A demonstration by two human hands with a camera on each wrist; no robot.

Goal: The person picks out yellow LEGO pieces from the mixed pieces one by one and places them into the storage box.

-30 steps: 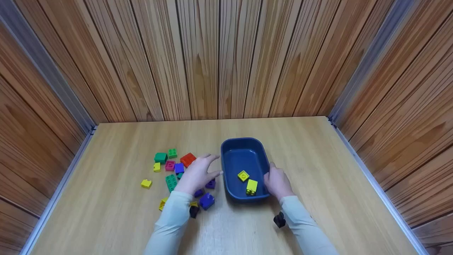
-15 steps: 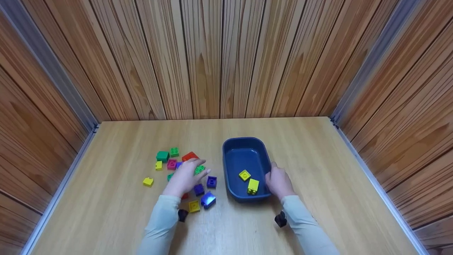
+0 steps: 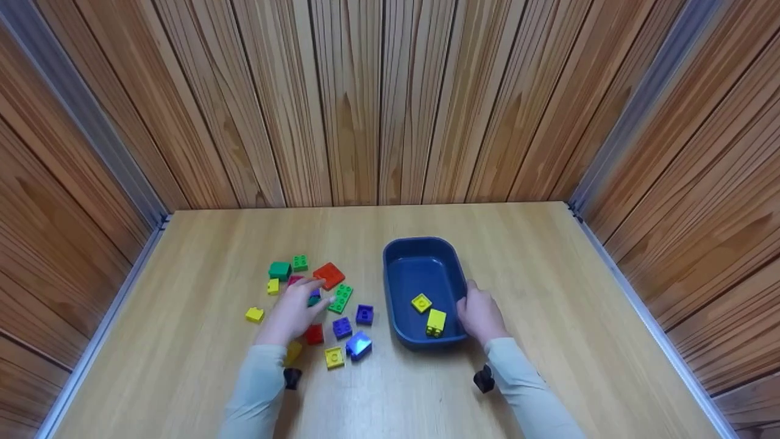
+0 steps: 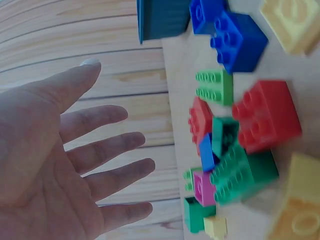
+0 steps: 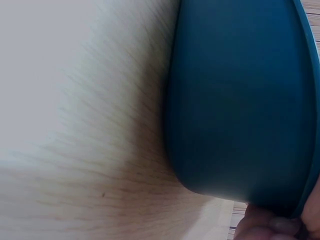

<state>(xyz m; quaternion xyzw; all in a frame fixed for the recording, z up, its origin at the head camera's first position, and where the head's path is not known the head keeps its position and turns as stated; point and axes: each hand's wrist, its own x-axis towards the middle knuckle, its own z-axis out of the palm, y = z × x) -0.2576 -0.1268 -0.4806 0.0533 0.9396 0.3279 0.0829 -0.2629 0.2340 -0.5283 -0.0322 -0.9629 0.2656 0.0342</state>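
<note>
My left hand (image 3: 294, 312) hovers over the scattered toy building bricks, partly covering a pink one. In the left wrist view its fingers are spread, with nothing held. Around it lie a light green brick (image 3: 340, 299), a flat red brick (image 3: 329, 275), a red brick (image 3: 314, 334) and a dark green brick (image 4: 245, 175). At the right, a dark blue plastic tub (image 3: 417, 274) holds a small yellow brick (image 3: 421, 302) and a taller yellow one (image 3: 436, 322). My right hand (image 3: 480, 312) grips the tub's right rim, its fingers (image 5: 260, 225) curled at the wall.
Purple bricks (image 3: 342, 328), a shiny blue brick (image 3: 359, 346) and a yellow brick (image 3: 334, 357) lie between the left hand and the tub. Green bricks (image 3: 280, 271) and a lone yellow brick (image 3: 255, 314) lie farther left. Wood-panelled walls (image 3: 353, 122) enclose the table.
My left hand has moved left and toward me, away from the tub and across the bricks, uncovering the light green and red ones. The right hand stays at the rim.
</note>
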